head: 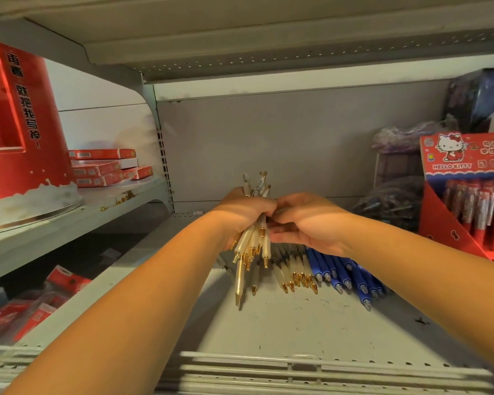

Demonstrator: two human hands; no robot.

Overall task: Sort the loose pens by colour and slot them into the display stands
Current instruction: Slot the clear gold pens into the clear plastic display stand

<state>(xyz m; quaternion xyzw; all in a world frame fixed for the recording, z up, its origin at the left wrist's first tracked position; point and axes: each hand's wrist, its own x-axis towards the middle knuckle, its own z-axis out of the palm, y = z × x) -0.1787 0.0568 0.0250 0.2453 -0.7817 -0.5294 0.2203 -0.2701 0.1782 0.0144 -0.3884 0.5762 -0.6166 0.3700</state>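
Store shelving, grey metal, dimly lit; another deck is overhanging above.

1. Shelf [297, 332]: pale, scuffed deck, running back to a plain grey back panel [268, 143]. A white wire rail [268, 369] is edging its front.
2. Side shelf [103, 206], left, sitting higher than the main deck.
3. Red drum [20, 124]: a large display printed with white characters, standing on the side shelf at far left.
4. Kitty stand [465, 201]: red card display with a cartoon cat header, standing at the shelf's right end and holding upright red-and-clear items, too blurred to name.
5. Dark bags [391, 206]: lying heaped behind and left of the Kitty stand, against the back panel.
6. Red boxes [106, 166]: flat cartons, stacked on the side shelf just beside the drum.
7. Red packets [40, 303]: lying on a lower level, bottom left.
8. Left hand [240, 215]: reaching in over mid-shelf, fingers wrapping tightly round the bundle.
9. Right hand [308, 223]: meeting the left hand, thumb on top, fingers curling round the bundle's right side.
10. Bundle [254, 240]: a fistful of white pens with gold tips, being held above the shelf, tips pointing down and toward the camera, clicker ends sticking up past the left hand.
11. Blue pens [345, 275]: lying in a row on the shelf under the right hand, tips toward the front.
12. White pens [294, 275]: loose ones lying on the shelf between the blue pens and the bundle, touching the blue row; two more are lying under the bundle.
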